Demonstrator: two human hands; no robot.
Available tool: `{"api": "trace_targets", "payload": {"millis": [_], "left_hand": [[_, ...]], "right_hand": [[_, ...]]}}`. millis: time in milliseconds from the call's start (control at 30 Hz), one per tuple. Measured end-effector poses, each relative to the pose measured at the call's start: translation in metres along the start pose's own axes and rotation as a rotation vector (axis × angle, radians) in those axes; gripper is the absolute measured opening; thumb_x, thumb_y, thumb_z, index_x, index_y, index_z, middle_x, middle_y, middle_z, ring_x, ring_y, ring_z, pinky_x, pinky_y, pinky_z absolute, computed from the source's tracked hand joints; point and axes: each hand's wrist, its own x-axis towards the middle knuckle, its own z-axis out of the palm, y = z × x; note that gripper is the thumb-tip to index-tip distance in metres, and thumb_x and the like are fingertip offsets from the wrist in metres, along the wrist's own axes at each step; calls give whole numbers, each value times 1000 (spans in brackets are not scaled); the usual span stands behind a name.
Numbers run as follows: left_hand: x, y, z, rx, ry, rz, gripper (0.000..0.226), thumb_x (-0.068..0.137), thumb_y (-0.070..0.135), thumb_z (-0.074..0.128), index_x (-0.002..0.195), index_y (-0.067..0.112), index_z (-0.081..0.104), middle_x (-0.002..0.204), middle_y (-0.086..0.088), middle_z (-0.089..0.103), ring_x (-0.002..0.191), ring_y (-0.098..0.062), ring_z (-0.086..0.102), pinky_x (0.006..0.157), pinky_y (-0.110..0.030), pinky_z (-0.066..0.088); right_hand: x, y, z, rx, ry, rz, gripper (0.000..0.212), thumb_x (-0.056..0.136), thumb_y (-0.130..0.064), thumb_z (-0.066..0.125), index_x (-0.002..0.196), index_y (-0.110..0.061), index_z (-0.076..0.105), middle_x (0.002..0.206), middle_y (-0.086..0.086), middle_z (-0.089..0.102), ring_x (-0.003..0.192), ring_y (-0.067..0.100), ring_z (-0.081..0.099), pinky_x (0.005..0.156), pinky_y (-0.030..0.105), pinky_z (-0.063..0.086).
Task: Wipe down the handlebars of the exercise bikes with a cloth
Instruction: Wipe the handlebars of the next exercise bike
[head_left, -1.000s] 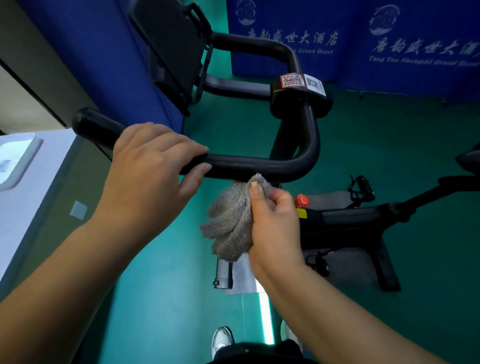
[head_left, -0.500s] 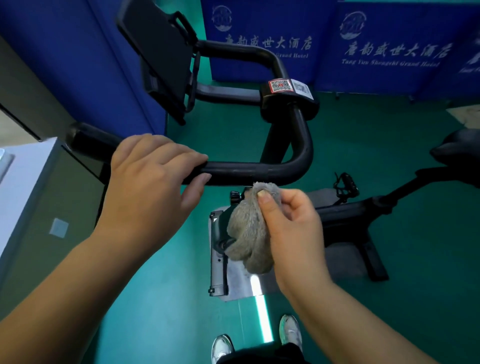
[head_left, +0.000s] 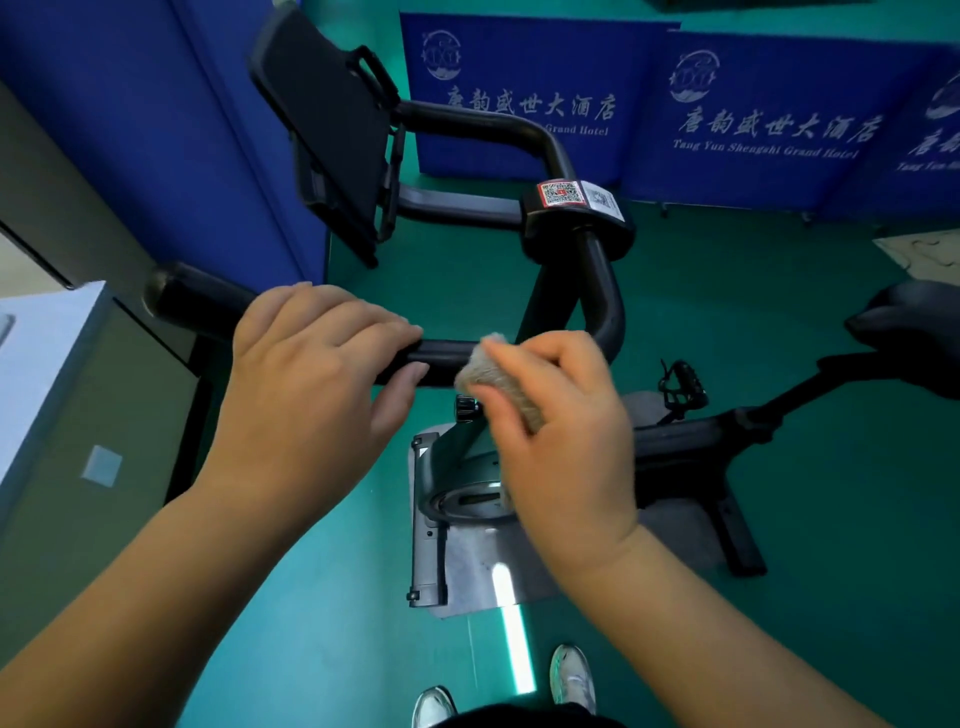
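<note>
A black looped handlebar of an exercise bike fills the middle of the view. My left hand grips its near bar, fingers curled over the top, left of the bend. My right hand holds a grey fluffy cloth bunched in its fingers and presses it against the near bar just right of my left hand. Most of the cloth is hidden under my right hand. A black tablet holder stands at the front of the handlebar, and a QR-code sticker sits on the centre clamp.
The bike's flywheel housing and frame stand on the green floor below. A black saddle is at the right edge. Blue hotel banners line the back. A grey cabinet stands at the left. My shoes show below.
My right hand has lifted the cloth from below the bar up onto it, turning palm down over it. The view has tilted so the bike's base shows more.
</note>
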Motion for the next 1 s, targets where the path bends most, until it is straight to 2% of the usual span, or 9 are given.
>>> {"api": "trace_targets", "payload": {"millis": [100,200,367,533,633,733,867,933,1000], "left_hand": [[-2,-4,-1,-37,21,-2,24,88,33,59,101,18,73,100,4,70,101,-24,59,106,-41,29],[-3,-12,-9,-22,48,-25,23,90,33,58,99,19,74,102,3,70,105,-26,59,111,-46,24],[0,-29,-29,12,96,-95,23,92,34,57,97,20,74,105,2,70,108,-28,57,109,-55,23],[3,-45,-34,14,27,-133,25,91,38,55,99,22,72,109,4,67,110,-26,54,111,-54,20],[2,-50,-30,-6,21,-139,26,91,39,54,97,22,73,107,5,67,110,-27,54,111,-52,21],[1,-51,-26,-50,72,-108,26,93,36,54,94,19,74,105,1,68,104,-31,57,103,-55,32],[2,-48,-22,-75,126,-68,23,93,29,58,92,15,75,100,-1,69,101,-33,54,93,-49,40],[1,-45,-21,-72,136,-71,21,92,28,59,91,16,76,100,0,70,103,-34,53,93,-52,39],[1,-43,-20,-53,138,-69,21,92,28,59,90,16,76,99,1,70,103,-33,53,93,-54,38]], "right_hand": [[7,15,-14,4,104,113,23,86,-22,67,107,-14,71,98,-3,57,84,-7,47,79,2,37],[5,13,-14,0,136,135,22,86,-16,68,107,-10,70,98,-2,57,87,-14,47,81,-2,34],[4,-27,27,58,14,-11,23,85,-19,68,106,-10,71,99,4,62,86,13,57,76,33,52],[10,-46,37,31,-83,-114,22,87,-20,62,105,-10,70,97,5,61,82,20,58,71,39,52],[9,-23,15,-22,-58,-54,22,89,-25,63,108,-16,70,99,1,62,83,10,56,74,30,54],[4,3,-11,-115,66,48,24,88,-25,63,108,-15,70,98,-4,59,83,-3,46,80,2,40],[-3,8,-10,-120,165,109,22,86,-16,68,107,-10,71,98,1,61,86,-3,47,82,-2,35],[-1,-5,3,-102,146,64,23,84,-16,71,106,-10,72,96,2,62,84,0,49,80,6,43],[2,-22,19,-54,86,-22,22,83,-16,71,105,-11,72,95,2,64,82,8,55,74,25,53]]}}
